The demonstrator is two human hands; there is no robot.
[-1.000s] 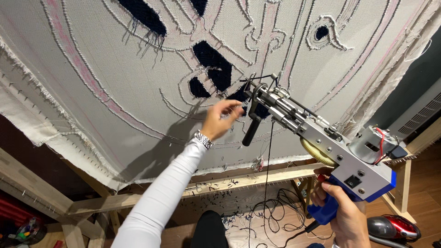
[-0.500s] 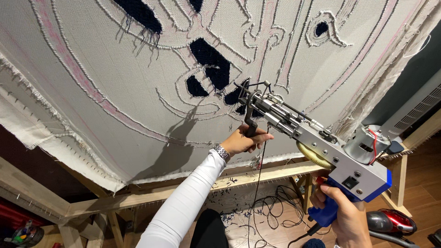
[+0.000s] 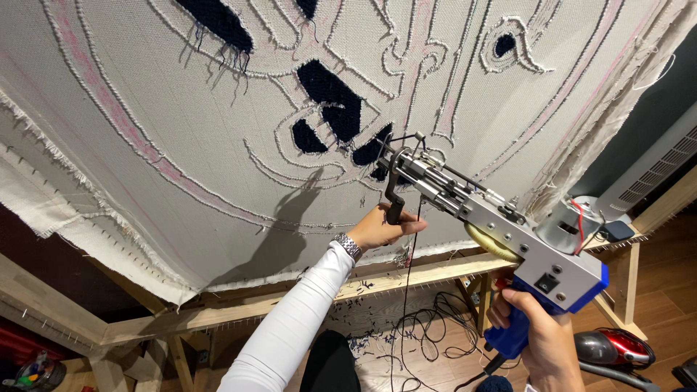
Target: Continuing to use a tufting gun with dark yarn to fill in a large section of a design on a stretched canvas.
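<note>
A tufting gun (image 3: 508, 239) with a silver body and blue grip points at a stretched grey cloth (image 3: 181, 109). My right hand (image 3: 541, 341) is wrapped round the blue grip at the lower right. My left hand (image 3: 383, 226), in a white sleeve with a wristwatch, grips the black front handle (image 3: 394, 199) below the gun's nose. The needle end (image 3: 398, 156) sits against the cloth beside dark blue tufted patches (image 3: 334, 109). A dark yarn strand (image 3: 406, 290) hangs down from the gun.
The cloth is pinned on a wooden frame (image 3: 239, 308) with white and pink outline stitching. Below lie black cables (image 3: 428, 334) and yarn scraps on the floor. A red vacuum cleaner (image 3: 613, 348) stands at the lower right, a white heater (image 3: 653, 167) at the right.
My left hand dropped from the gun's nose to the black front handle and closed on it. The gun shifted slightly lower against the cloth.
</note>
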